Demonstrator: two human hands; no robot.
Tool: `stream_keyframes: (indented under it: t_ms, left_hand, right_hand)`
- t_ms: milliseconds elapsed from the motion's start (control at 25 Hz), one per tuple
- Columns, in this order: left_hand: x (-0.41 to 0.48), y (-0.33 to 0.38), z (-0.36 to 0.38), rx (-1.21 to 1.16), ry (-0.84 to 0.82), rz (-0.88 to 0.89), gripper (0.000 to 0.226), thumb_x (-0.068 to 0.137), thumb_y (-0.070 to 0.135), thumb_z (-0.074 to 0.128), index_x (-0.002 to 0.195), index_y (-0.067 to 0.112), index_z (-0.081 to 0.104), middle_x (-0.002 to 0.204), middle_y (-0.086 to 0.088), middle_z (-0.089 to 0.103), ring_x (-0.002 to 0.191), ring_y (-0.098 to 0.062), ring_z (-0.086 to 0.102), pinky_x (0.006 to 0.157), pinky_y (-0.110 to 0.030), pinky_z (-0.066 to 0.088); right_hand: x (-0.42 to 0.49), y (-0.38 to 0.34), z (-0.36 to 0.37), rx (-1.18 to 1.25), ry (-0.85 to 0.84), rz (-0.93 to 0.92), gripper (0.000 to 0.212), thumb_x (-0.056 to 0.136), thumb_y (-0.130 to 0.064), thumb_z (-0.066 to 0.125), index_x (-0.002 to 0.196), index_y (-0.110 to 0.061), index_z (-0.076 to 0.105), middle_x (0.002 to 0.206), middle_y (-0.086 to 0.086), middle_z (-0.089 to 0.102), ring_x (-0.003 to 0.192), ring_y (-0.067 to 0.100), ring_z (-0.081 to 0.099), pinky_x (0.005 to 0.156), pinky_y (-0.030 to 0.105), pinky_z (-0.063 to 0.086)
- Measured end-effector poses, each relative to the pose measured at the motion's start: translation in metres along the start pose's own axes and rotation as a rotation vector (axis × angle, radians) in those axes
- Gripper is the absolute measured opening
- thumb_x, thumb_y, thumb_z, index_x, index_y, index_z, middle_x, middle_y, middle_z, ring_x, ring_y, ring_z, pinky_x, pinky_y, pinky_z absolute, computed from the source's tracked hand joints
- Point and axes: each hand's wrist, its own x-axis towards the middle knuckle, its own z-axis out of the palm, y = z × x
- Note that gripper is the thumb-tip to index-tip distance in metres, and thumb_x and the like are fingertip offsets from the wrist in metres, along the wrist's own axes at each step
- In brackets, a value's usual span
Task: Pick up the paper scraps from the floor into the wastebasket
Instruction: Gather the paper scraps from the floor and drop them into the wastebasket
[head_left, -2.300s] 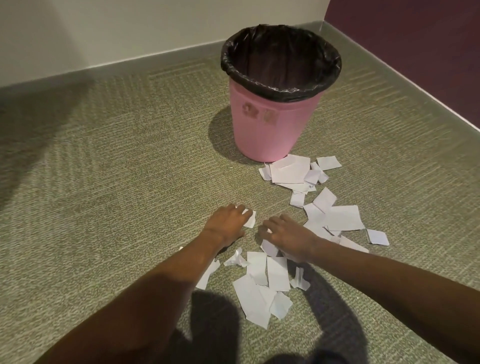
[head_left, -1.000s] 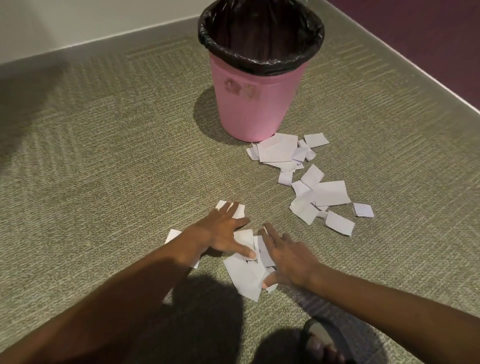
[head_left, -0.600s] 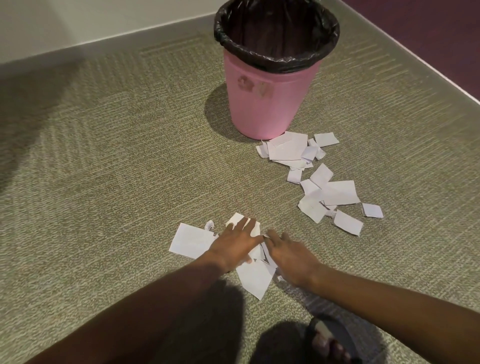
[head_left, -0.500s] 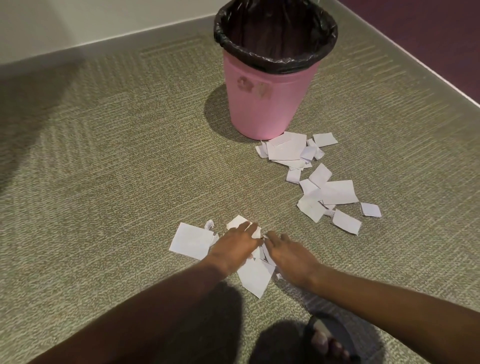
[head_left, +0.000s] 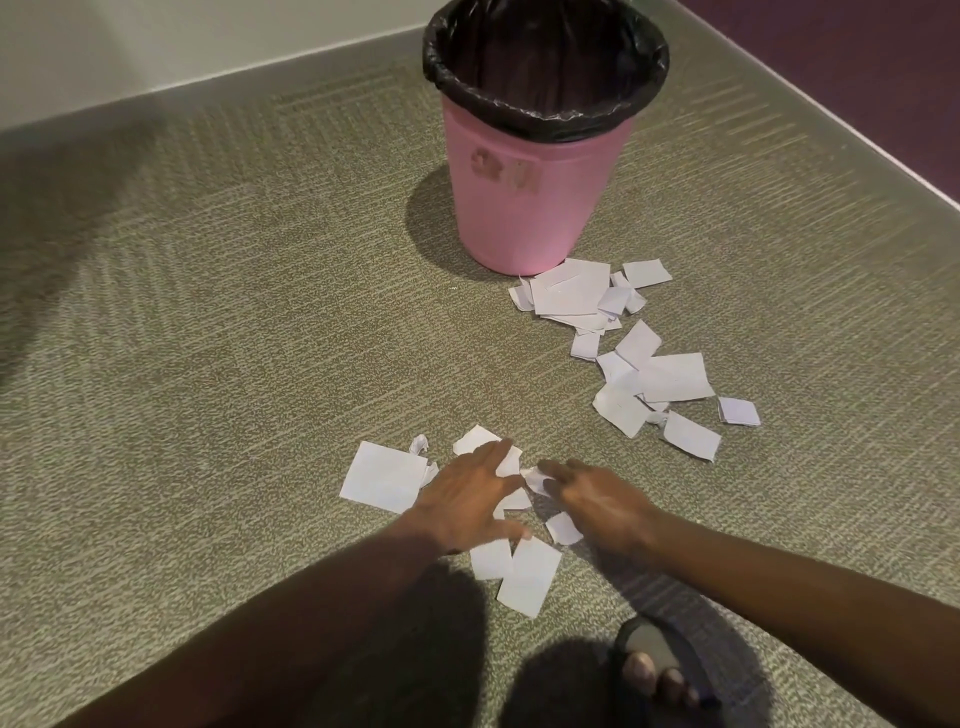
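Pressing flat on the near paper scraps (head_left: 527, 577) on the carpet (head_left: 260, 338): left hand (head_left: 467, 501), fingers spread and straight. Right hand (head_left: 602, 501) just beside it, fingers extended, tips touching one small scrap; nothing gripped. Far paper scraps (head_left: 670, 376) lie beyond the right hand, trailing to the pink wastebasket (head_left: 530, 208) ahead.

The olive-grey carpet floor (head_left: 208, 338) carries a pink wastebasket (head_left: 530, 208) with a black liner near its far corner. White paper scraps lie in 3 clusters: a far cluster (head_left: 571, 296) touching the wastebasket's base, a middle cluster (head_left: 670, 379) just beyond it, and a near cluster (head_left: 387, 475). A sandalled foot (head_left: 649, 649) stands at the near edge.
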Motion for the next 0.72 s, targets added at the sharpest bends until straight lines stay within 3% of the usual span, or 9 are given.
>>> stream_keyframes:
  t_ms: [120,240,400,560,720]
  left_hand:
    - [-0.003,0.002,0.006,0.042,-0.040,-0.014,0.082,0.086,0.054,0.060,0.150,0.027,0.017,0.160,-0.020,-0.004,0.148,-0.035,0.002,0.118,-0.045,0.017]
    - [0.002,0.006,0.002,0.102,0.034,-0.030,0.067,0.091,0.037,0.060,0.146,0.020,0.026,0.156,-0.024,0.011,0.145,-0.037,0.015,0.114,-0.045,0.027]
    - [0.011,0.005,-0.006,0.153,0.105,-0.023,0.048,0.090,0.010,0.053,0.136,0.013,0.037,0.139,-0.022,0.039,0.124,-0.037,0.040,0.092,-0.046,0.045]
    - [0.019,0.007,-0.009,0.160,0.171,-0.034,0.061,0.081,-0.011,0.052,0.136,0.007,0.033,0.129,-0.021,0.045,0.117,-0.037,0.043,0.084,-0.044,0.047]
    - [0.029,0.007,-0.019,0.101,0.199,-0.105,0.059,0.079,-0.017,0.050,0.133,0.006,0.041,0.128,-0.018,0.045,0.117,-0.035,0.045,0.083,-0.042,0.048]
  right_hand:
    - [0.006,0.015,-0.004,0.174,0.042,0.082,0.033,0.085,0.000,0.059,0.117,-0.008,0.061,0.113,0.012,0.063,0.093,0.028,0.063,0.080,0.039,0.055]
    - [0.011,0.023,-0.021,0.196,0.143,0.126,0.026,0.084,0.004,0.057,0.103,-0.010,0.068,0.097,0.004,0.065,0.077,0.018,0.062,0.064,0.026,0.051]
    - [0.021,0.037,-0.055,0.312,0.250,0.241,0.024,0.088,0.002,0.055,0.104,-0.005,0.072,0.105,0.003,0.068,0.075,0.016,0.061,0.049,0.007,0.033]
    - [0.026,0.044,-0.087,0.379,0.358,0.298,0.017,0.091,-0.005,0.057,0.095,-0.007,0.073,0.095,0.002,0.066,0.075,0.020,0.063,0.049,0.009,0.030]
    - [0.028,0.042,-0.094,0.413,0.382,0.294,0.018,0.091,-0.004,0.058,0.098,-0.008,0.074,0.095,-0.002,0.065,0.072,0.014,0.060,0.048,0.007,0.031]
